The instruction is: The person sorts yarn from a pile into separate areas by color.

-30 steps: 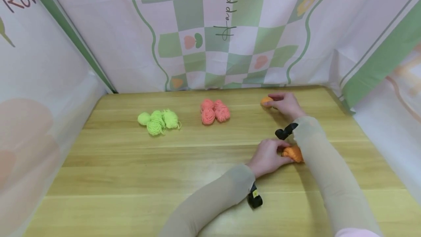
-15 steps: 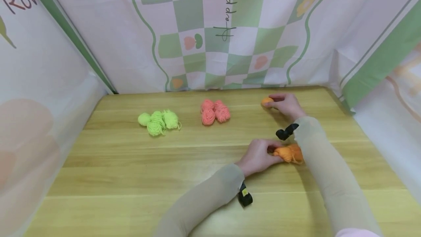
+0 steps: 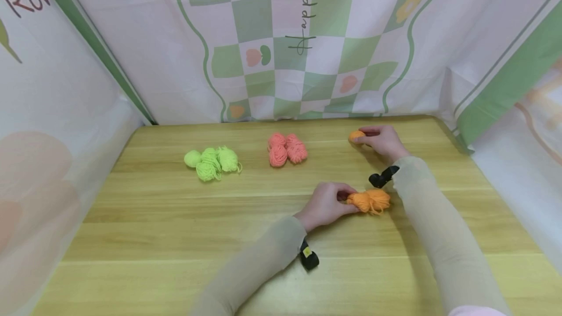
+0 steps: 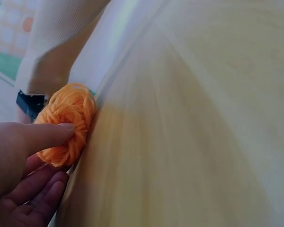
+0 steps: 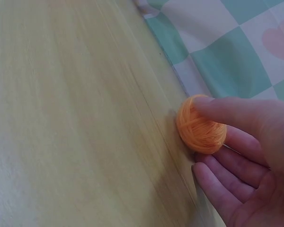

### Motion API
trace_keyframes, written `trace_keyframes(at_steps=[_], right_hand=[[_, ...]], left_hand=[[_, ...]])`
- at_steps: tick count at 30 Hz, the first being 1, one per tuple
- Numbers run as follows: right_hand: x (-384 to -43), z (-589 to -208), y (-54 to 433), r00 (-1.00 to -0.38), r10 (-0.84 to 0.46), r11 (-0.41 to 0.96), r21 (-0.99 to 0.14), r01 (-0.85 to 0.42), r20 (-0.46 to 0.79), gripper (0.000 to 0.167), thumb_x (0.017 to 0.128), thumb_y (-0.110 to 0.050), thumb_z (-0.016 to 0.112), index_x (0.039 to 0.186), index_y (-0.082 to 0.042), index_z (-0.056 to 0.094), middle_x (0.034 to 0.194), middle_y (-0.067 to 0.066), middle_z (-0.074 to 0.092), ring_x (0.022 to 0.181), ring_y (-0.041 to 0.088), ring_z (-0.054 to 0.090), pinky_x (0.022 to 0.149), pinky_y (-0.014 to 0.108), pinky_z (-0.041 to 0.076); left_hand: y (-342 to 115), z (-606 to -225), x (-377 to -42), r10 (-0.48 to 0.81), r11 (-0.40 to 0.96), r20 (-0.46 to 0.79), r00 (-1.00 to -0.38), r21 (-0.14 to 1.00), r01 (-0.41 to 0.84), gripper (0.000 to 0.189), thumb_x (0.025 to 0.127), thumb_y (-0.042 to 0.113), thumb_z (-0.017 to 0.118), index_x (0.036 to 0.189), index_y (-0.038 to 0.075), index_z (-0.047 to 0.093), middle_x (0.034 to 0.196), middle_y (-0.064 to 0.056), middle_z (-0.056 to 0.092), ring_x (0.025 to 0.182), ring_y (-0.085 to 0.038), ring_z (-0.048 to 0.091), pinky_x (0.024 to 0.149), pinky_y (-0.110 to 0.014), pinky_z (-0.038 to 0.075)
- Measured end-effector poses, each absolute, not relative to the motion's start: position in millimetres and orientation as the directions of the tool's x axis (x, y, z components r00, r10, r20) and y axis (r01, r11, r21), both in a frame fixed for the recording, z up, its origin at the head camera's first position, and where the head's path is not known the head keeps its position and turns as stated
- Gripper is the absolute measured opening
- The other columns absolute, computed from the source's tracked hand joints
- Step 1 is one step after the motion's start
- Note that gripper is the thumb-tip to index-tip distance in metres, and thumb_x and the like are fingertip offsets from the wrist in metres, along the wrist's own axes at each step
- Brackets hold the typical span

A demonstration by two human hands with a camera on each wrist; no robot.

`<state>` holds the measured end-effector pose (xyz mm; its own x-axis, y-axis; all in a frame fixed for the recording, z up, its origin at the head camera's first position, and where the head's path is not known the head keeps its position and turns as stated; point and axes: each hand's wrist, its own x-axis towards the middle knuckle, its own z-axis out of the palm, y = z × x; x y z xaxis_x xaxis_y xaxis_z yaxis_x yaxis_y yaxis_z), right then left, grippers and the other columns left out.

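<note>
My left hand [image 3: 327, 205] pinches one end of a loose orange yarn skein [image 3: 372, 201] between thumb and fingers, low over the wooden table right of centre. In the left wrist view the thumb presses on the skein's [image 4: 68, 118] wound side. Farther back, near the table's rear edge, my right hand [image 3: 383, 140] pinches a small round orange yarn ball [image 3: 356, 136]. The right wrist view has the thumb on top of that ball [image 5: 201, 125], fingers beneath and behind it, close to the tabletop.
Lime-green yarn balls [image 3: 209, 164] lie grouped at the left of the table [image 3: 175, 228]. Coral-pink yarn balls [image 3: 287, 149] sit together near the back middle. A checkered curtain [image 3: 307, 62] hangs along the rear edge. Each wrist wears a black camera strap.
My left hand has slid to the left with the orange skein, bringing it out from behind the right forearm. The right hand stays almost still, holding the small orange ball.
</note>
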<state>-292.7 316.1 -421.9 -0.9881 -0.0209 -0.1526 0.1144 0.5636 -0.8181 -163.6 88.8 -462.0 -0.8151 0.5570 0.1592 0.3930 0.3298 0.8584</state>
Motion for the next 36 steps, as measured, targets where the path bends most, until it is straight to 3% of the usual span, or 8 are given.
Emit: trace_keyframes(at_steps=[18, 28, 36], right_hand=[[-294, -427, 319, -0.989, -0.022, 0.557, -0.823, 0.110, -0.147, 0.062, 0.095, -0.030, 0.075, 0.144, 0.000, 0.054, 0.142, 0.024, 0.055, 0.130, 0.032, 0.049, 0.105, 0.044, 0.042], [-293, -427, 319, -0.989, -0.015, 0.541, -0.833, 0.116, -0.148, 0.063, 0.095, -0.030, 0.076, 0.144, 0.001, 0.054, 0.142, 0.024, 0.055, 0.129, 0.032, 0.050, 0.108, 0.045, 0.041], [-292, -427, 316, -0.988, -0.011, 0.539, -0.833, 0.124, -0.155, 0.061, 0.095, -0.027, 0.075, 0.145, 0.001, 0.053, 0.143, 0.023, 0.054, 0.130, 0.032, 0.049, 0.108, 0.044, 0.041]], left_hand=[[22, -462, -174, 0.528, 0.331, 0.125, -0.840, 0.880, 0.340, 0.033, 0.086, 0.015, 0.085, 0.116, 0.007, 0.075, 0.104, 0.004, 0.074, 0.091, -0.001, 0.065, 0.082, -0.017, 0.053], [21, -458, -174, 0.535, 0.376, 0.094, -0.840, 0.864, 0.336, 0.064, 0.076, 0.028, 0.093, 0.131, 0.009, 0.067, 0.117, 0.006, 0.069, 0.099, -0.004, 0.061, 0.087, -0.019, 0.051], [30, -459, -173, 0.506, 0.408, 0.133, -0.852, 0.834, 0.372, 0.044, 0.081, 0.026, 0.090, 0.119, 0.012, 0.074, 0.115, 0.005, 0.072, 0.105, -0.004, 0.061, 0.094, -0.019, 0.047]])
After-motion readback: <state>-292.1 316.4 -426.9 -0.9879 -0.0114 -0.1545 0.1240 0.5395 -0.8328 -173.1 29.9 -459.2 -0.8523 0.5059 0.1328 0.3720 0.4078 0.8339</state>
